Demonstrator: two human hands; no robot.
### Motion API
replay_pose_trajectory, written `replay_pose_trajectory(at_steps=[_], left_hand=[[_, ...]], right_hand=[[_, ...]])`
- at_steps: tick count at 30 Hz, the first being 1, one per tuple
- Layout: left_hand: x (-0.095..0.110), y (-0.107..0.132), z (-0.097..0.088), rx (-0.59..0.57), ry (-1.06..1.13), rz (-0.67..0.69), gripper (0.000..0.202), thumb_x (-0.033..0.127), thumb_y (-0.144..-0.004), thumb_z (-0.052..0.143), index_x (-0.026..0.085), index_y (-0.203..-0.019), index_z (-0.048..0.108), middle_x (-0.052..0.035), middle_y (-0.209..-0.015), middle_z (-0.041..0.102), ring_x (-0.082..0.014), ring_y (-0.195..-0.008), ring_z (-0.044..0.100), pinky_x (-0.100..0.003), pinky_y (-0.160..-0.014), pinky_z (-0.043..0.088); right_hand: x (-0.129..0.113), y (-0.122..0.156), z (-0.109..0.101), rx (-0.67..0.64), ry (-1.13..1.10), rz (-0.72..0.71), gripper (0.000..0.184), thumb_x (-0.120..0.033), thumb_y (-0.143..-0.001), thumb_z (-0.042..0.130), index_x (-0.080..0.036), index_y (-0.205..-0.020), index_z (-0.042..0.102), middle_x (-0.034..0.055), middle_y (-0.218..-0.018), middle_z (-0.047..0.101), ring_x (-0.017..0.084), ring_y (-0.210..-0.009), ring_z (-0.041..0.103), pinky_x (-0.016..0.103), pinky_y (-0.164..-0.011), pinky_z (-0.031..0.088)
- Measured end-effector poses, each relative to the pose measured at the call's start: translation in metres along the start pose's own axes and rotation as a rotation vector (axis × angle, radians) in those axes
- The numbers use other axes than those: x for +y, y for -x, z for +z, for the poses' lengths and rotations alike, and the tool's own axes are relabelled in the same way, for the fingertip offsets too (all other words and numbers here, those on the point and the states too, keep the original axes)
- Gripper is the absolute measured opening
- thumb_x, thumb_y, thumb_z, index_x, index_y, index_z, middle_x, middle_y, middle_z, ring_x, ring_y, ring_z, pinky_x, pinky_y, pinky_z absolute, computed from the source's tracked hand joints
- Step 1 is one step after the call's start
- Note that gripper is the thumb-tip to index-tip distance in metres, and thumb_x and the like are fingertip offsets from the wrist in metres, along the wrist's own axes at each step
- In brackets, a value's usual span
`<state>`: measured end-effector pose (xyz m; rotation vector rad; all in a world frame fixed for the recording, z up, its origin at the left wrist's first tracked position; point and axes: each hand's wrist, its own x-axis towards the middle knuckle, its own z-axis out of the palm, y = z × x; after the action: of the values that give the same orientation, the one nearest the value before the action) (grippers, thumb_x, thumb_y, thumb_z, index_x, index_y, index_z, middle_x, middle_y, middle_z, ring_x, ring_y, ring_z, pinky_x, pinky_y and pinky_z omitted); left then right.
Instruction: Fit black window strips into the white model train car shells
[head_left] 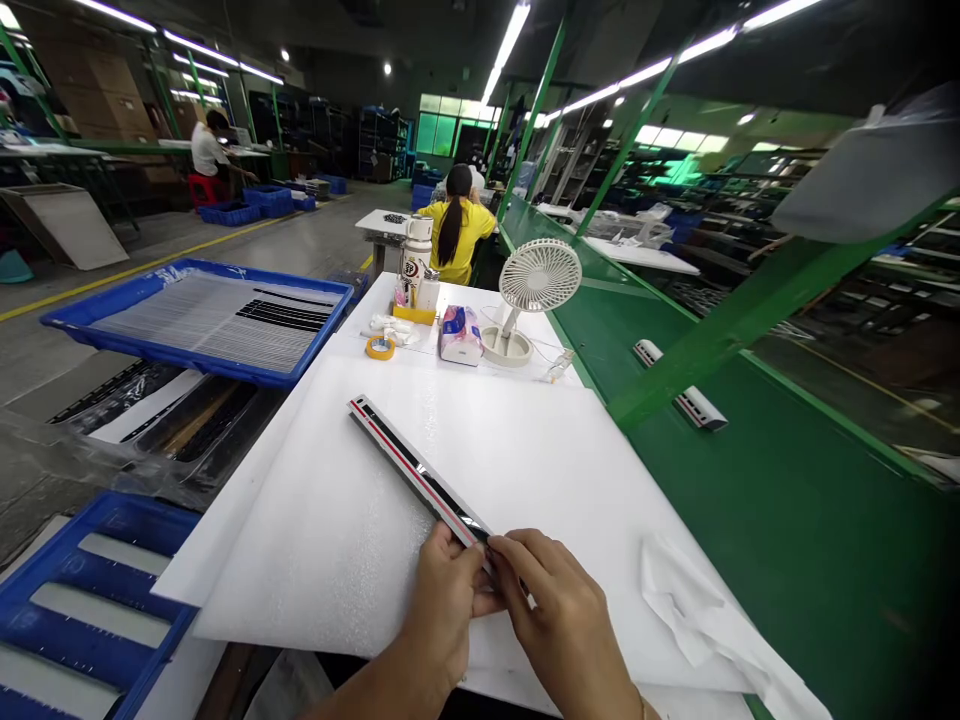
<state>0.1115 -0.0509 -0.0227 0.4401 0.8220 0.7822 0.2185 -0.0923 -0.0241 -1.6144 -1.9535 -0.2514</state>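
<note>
A long white strip (412, 465) with red and black lines lies slanted across a white foam sheet (525, 450). Its far end rests on the foam. My left hand (442, 600) and my right hand (559, 610) both pinch its near end, and my fingers hide the tip. A crumpled white cloth (697, 610) lies on the foam to the right of my right hand, not touching it.
A blue tray (71, 320) of stacked strips stands left, above a blue crate (97, 600). A green conveyor belt (787, 500) runs right, carrying a similar white part (679, 385). Ahead stand a white fan (540, 275), tape roll (380, 347) and bottle (417, 260). A co-worker (457, 225) sits beyond.
</note>
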Motion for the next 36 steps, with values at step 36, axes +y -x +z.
replay_pose_trajectory(at_steps=[36], left_hand=[[0.019, -0.013, -0.006, 0.192, -0.136, 0.155, 0.013, 0.016, -0.066, 0.057, 0.017, -0.077, 0.050, 0.0007, -0.066, 0.057, -0.0109, -0.055, 0.054, -0.023, -0.050, 0.046]], right_hand=[[-0.004, -0.002, 0.001, -0.083, -0.113, 0.022, 0.026, -0.016, -0.092, 0.040, -0.015, -0.112, 0.057, 0.0052, -0.080, 0.053, 0.012, -0.063, 0.053, 0.022, -0.053, 0.046]])
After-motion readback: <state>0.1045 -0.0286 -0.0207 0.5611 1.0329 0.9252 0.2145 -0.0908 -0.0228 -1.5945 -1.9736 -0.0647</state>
